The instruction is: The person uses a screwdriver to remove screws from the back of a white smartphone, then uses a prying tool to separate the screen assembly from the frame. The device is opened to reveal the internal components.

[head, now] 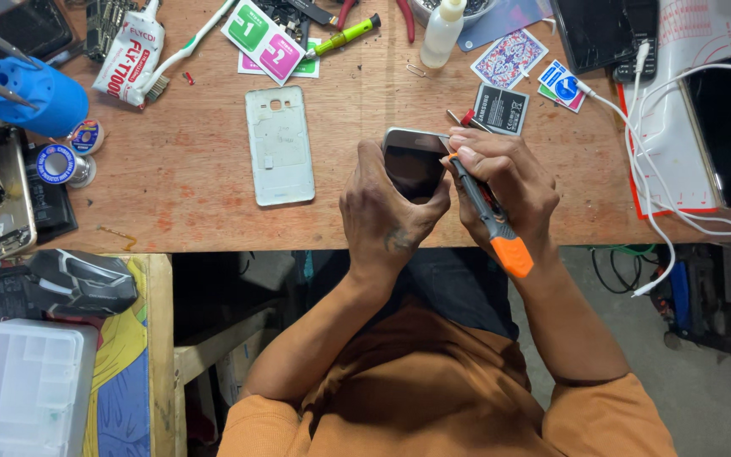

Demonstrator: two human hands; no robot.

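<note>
Fingers (420, 199) of the left hand (387, 211) curl closed around a dark phone (412, 161) above the bench (188, 169) edge; the right hand (505, 182) grips a grey-and-orange screwdriver (492, 216), tip at the phone's edge. Farther off lie a white back cover (279, 145) and a small battery (501, 108).

In my hands the phone (412, 161) shows a glossy dark glass face with a smooth metallic rim; my screwdriver (488, 211) has a matt grey and orange plastic grip. The desk (188, 161) is bare, worn wood, scuffed and stained. At frame centre the white back cover (279, 145) looks like smooth matt plastic, and my orange shirt (433, 398) is soft cloth
</note>
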